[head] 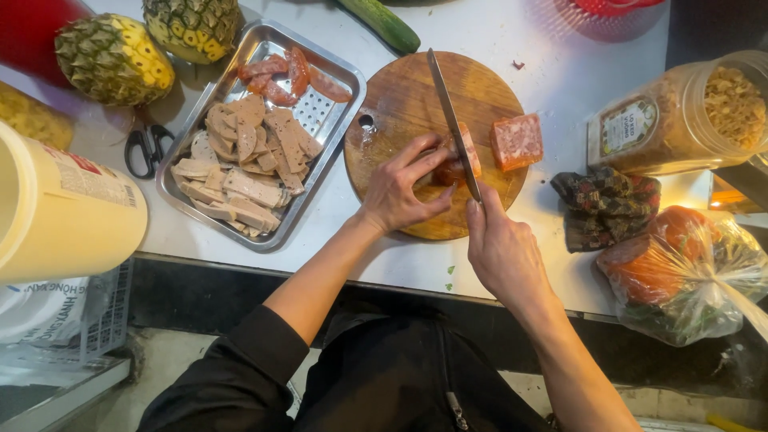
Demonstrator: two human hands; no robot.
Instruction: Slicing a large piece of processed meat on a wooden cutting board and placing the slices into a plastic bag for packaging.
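On the round wooden cutting board (400,100), my left hand (400,188) pins a pink block of pressed meat (462,154) with its fingertips. My right hand (500,244) grips a long knife (450,112) whose blade lies across that block, tip pointing away from me. A second pink meat block (517,141) rests on the board's right edge, apart from both hands.
A perforated metal tray (320,112) of sliced sausage and meat sits left of the board. Two pineapples (116,56), scissors (146,148), a cucumber (384,22), a yellow tub (56,212), a patterned cloth (606,204), a plastic jar (680,116) and a bagged item (688,272) surround it.
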